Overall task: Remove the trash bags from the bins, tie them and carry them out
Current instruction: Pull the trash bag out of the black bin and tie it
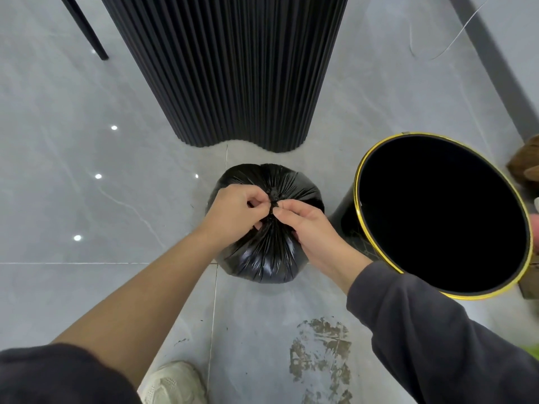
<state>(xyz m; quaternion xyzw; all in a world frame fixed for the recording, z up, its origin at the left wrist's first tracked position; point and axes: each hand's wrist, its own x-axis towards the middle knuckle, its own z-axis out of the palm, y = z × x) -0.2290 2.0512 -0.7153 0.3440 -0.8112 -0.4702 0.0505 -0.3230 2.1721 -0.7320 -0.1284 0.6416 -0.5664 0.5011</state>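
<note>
Head view: I saw the black trash bag (264,252) standing on the floor (73,199) just left of the gold-rimmed bin (361,185). Above the bag, my left hand (236,211) and right hand (309,228) had their fingers (287,206) pinching its gathered neck. Beyond the bag rose a fluted black column (230,68).

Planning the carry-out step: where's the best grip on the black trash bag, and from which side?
Grip the gathered neck at the top of the black trash bag, coming from straight above. The pleats converge there into a narrow bunch, where the left hand and right hand pinch it; the body is bulging and slick.
</note>
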